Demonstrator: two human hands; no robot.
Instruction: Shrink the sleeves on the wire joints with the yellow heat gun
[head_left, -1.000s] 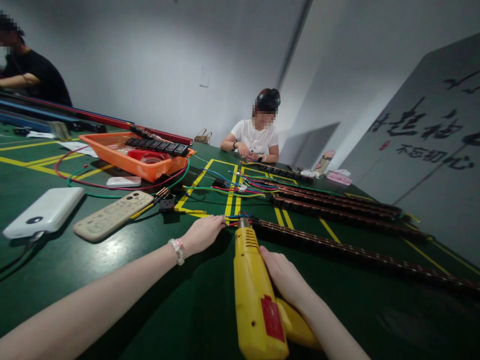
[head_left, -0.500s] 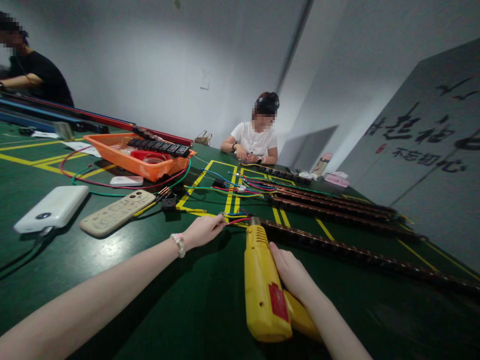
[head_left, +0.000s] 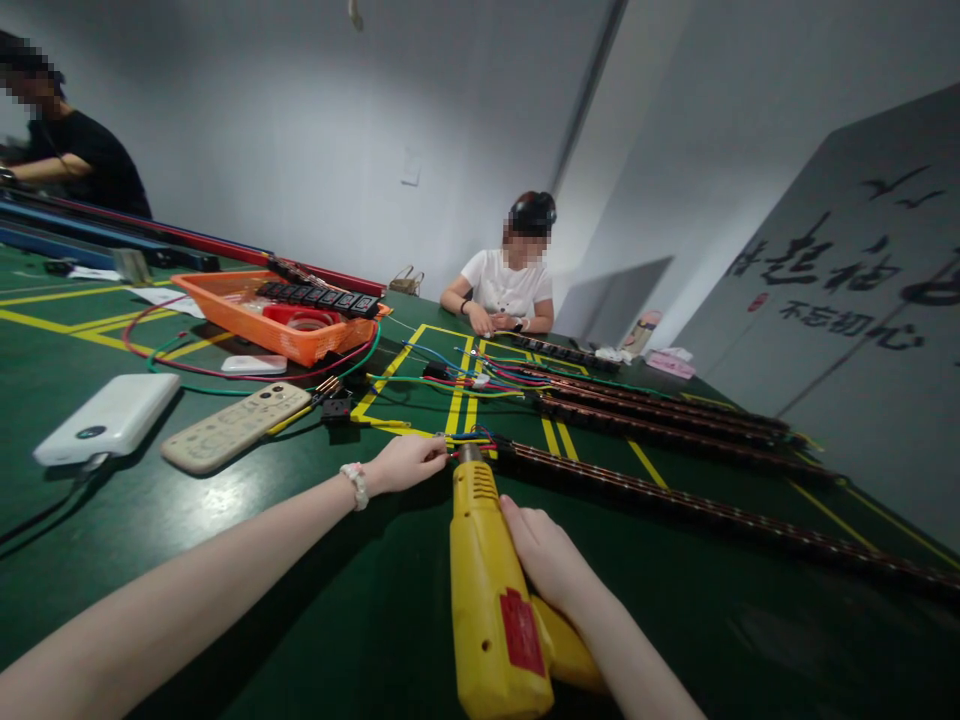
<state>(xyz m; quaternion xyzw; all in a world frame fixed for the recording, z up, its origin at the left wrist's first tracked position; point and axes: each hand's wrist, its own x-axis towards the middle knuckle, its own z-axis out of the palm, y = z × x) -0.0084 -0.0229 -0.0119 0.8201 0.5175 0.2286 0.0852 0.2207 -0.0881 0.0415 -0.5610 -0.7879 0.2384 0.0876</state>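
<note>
My right hand [head_left: 544, 550] is wrapped round the handle of a yellow heat gun [head_left: 487, 570], whose metal nozzle points away from me. Just beyond that nozzle run several coloured wires [head_left: 480, 436], which come out of the near end of a long dark strip [head_left: 645, 487]. My left hand [head_left: 409, 462] pinches the loose ends of these wires between thumb and fingers, left of the nozzle. A bracelet circles the left wrist. The nozzle partly hides the red wire.
To the left lie a phone [head_left: 236, 428], a white power bank [head_left: 109, 418] with a cable, and an orange basket [head_left: 300, 345] of parts. More dark strips [head_left: 675, 430] with wires lie to the right. One person [head_left: 510, 285] sits opposite; another [head_left: 82, 165] is at far left.
The heat gun in my right hand has moved left along the wires, closer to my left hand. My left hand stays nearly in place, still pinching the wire ends.
</note>
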